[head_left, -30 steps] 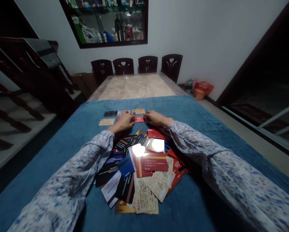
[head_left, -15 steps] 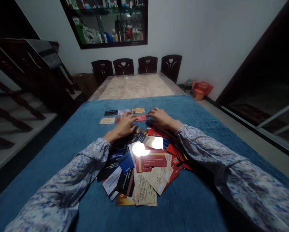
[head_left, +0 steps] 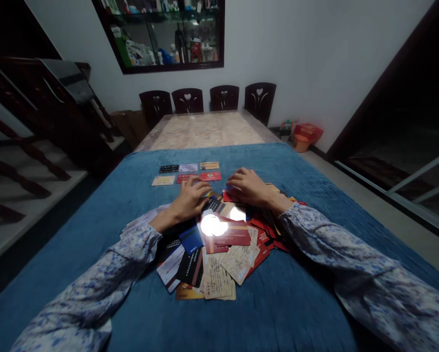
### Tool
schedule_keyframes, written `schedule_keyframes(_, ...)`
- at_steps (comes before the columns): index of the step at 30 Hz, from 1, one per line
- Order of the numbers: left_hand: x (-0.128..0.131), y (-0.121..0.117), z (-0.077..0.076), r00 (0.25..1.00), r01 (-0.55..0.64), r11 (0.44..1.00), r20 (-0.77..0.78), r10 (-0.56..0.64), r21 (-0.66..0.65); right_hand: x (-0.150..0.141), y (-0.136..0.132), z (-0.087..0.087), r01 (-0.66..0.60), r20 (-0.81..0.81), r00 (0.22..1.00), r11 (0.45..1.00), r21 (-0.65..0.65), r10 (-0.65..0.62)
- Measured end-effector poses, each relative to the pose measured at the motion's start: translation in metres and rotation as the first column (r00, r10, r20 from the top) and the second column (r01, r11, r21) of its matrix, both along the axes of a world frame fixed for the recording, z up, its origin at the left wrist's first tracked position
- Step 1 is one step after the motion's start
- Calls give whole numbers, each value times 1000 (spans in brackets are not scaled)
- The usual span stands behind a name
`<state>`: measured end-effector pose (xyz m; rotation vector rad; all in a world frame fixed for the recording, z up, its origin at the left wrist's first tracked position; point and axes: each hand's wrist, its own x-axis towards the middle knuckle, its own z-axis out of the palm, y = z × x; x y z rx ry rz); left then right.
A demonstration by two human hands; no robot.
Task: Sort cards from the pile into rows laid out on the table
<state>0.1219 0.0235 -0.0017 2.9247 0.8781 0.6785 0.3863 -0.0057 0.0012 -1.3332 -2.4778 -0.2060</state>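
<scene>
Back from the two short rows have come my left hand (head_left: 192, 198) and right hand (head_left: 249, 187), both half open over the far edge of the pile (head_left: 219, 278), fingers curved; I cannot tell whether either grips anything. Cards (head_left: 211, 176) in red, black, blue, beige and gold overlap on the bench's blue cloth (head_left: 278, 298), some glaring white.

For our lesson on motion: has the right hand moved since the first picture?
Yes: judged against the rightmost chair, the right hand has shifted slightly rightward.
</scene>
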Motion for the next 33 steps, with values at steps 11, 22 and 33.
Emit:
schedule_keyframes(11,-2,-33,5,999,34,999,0,-34,-5,7,-31,-7,-89,-66,993,992,93,95)
schedule_keyframes(22,-2,-64,6,998,59,998,-24,-58,32,4,-61,-12,-183,-114,973,971,154,201)
schedule_keyframes(33,-5,-92,11,982,159,986,-98,-163,-50,0,-99,-3,-429,-126,901,897,-109,416)
